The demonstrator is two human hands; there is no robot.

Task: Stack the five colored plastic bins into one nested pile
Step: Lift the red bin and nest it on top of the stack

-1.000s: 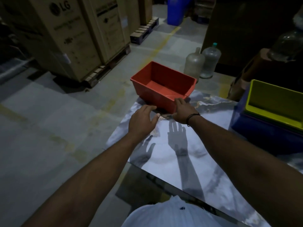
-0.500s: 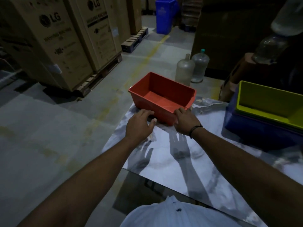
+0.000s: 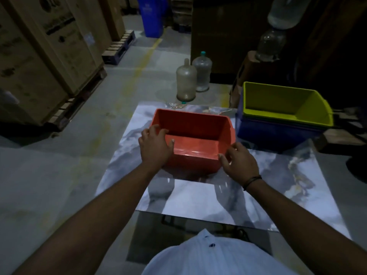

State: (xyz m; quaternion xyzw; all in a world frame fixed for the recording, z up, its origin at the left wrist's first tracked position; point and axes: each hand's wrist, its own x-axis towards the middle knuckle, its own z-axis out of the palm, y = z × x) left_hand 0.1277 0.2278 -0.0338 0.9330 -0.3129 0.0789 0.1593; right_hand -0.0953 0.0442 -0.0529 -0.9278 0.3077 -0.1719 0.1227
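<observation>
A red plastic bin (image 3: 195,126) sits on the marble-patterned tabletop (image 3: 228,195), a little left of centre. My left hand (image 3: 155,144) grips its near left corner, thumb over the rim and inside the bin. My right hand (image 3: 239,160) holds the near right corner from outside. To the right stands a nested pile: a yellow-green bin (image 3: 284,105) on top, inside a blue bin (image 3: 278,134), with thin edges of other bins showing between them.
Two large clear water jugs (image 3: 186,80) stand on the floor beyond the table's far edge. Tall cardboard boxes on pallets (image 3: 45,56) line the left side. A blue trash bin (image 3: 152,16) is far back. Dark furniture with bottles (image 3: 272,46) stands behind the pile.
Both hands have closed around the red bin's near corners. The bin has come nearer along the table and turned square to me; the view has tipped downward.
</observation>
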